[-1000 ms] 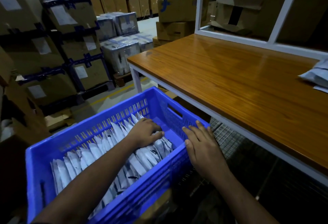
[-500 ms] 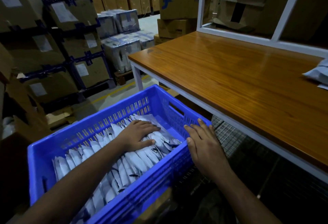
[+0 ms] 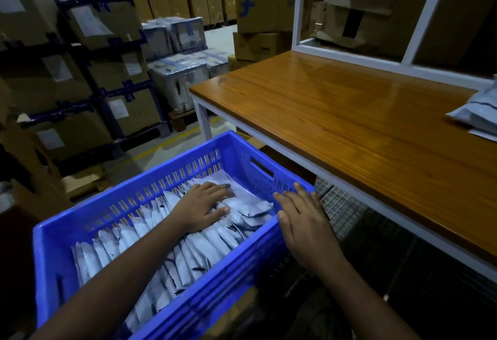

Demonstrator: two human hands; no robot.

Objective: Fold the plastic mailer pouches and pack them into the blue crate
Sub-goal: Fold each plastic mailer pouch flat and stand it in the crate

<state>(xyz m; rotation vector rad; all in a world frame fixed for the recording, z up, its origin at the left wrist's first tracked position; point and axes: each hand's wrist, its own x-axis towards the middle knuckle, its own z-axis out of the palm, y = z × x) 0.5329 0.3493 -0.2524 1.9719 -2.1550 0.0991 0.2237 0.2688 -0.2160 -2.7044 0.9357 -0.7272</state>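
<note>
Left hand [image 3: 203,205] flat, fingers straight and spread a little, palm down on the folded mailer pouches [image 3: 172,248] inside the blue crate [image 3: 80,221]; it presses the pouches at the far right end of the row and pinches nothing. Right hand [image 3: 302,221] also flat with fingers extended, resting on the crate's right corner where the near wall meets the short end wall; fingertips reach over the rim, thumb points in toward the pouches. The two hands are apart, with the crate rim and a few pouches between them. Both forearms come in from the bottom of the head view.

Pouches are white-grey, packed on edge in a tight row that runs the length of the crate from the lower left to the right end. At the right end, one flatter pouch [image 3: 236,189] lies tilted against the end wall, just beyond the left fingertips. The crate has slotted walls and a handle cut-out in the right end wall.

Wooden table [image 3: 336,113] with a white frame stands just right of the crate, higher than it. More grey mailers [image 3: 478,113] lie at the table's far right edge, cut off by the frame. Stacked cardboard boxes [image 3: 88,70] and shrink-wrapped bundles [image 3: 177,81] fill the background on the left.
</note>
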